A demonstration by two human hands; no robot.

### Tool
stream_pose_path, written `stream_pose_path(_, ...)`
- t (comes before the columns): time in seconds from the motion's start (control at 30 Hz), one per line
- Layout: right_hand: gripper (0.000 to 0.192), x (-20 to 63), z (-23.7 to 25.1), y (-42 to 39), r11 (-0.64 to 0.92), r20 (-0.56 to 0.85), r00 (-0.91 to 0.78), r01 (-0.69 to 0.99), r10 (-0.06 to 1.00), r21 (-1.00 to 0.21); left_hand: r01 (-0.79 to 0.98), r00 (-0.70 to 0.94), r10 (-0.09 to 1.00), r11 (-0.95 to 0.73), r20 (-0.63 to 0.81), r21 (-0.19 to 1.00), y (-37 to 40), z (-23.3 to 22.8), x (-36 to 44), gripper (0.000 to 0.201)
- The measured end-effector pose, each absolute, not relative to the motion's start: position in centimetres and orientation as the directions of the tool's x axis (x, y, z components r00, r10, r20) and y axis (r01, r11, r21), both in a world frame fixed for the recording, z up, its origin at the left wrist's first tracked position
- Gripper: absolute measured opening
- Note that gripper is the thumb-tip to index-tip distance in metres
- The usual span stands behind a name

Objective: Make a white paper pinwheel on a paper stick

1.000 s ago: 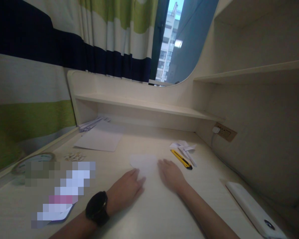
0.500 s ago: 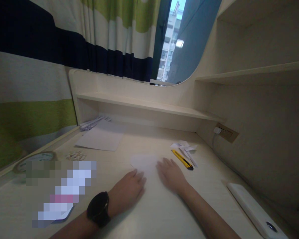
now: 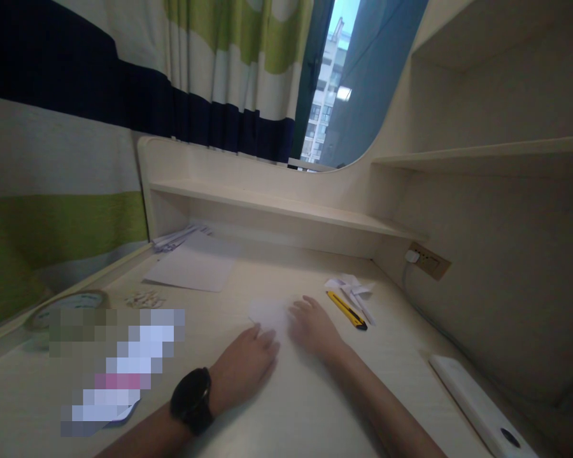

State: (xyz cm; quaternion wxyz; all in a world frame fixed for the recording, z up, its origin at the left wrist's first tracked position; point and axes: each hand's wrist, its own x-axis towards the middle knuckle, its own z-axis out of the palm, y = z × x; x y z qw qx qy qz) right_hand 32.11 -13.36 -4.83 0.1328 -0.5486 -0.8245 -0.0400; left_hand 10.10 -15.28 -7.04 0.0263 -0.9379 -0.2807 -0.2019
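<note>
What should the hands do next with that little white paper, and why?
Probably slide the right hand along the small white paper to press it flat. Both hands lie on it already, the left hand pinning its near edge against the desk.

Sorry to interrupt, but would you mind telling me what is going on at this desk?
A person presses both hands flat on a small white paper on the desk: the left hand, with a black watch on its wrist, and the right hand. A yellow utility knife and paper scraps lie just right of them, untouched.
</note>
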Motion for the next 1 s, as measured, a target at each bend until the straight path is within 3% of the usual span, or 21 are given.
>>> stream_pose_path(0.13,0.052,30.8,-4.4,-11.9,0.394,0.14,-0.371,0.893,0.918,-0.216,0.625,0.711,0.585,-0.78,0.389,0.03,-15.1,-6.3,10.0,0.027)
stream_pose_path(0.37,0.04,30.4,-3.8,-11.7,0.216,0.027,-0.215,0.955,0.976,-0.201,0.765,0.552,0.737,-0.633,0.39,0.115,-14.9,-4.7,9.5,0.028)
stream_pose_path(0.6,0.057,30.2,-4.1,-12.6,0.181,-0.001,-0.184,0.966,0.983,-0.183,0.772,0.558,0.745,-0.627,0.365,0.101,-14.8,-4.9,9.6,0.029)
stream_pose_path(0.77,0.071,30.3,-4.9,-12.7,0.182,0.022,-0.183,0.947,0.983,-0.264,0.775,0.549,0.752,-0.621,0.365,0.114,-14.9,-5.3,9.8,0.031)
stream_pose_path(1.0,0.044,30.1,-5.1,-12.7,0.086,-0.002,-0.092,0.94,0.996,-0.329,0.796,0.53,0.766,-0.597,0.365,0.098,-14.8,-5.3,9.7,0.032)
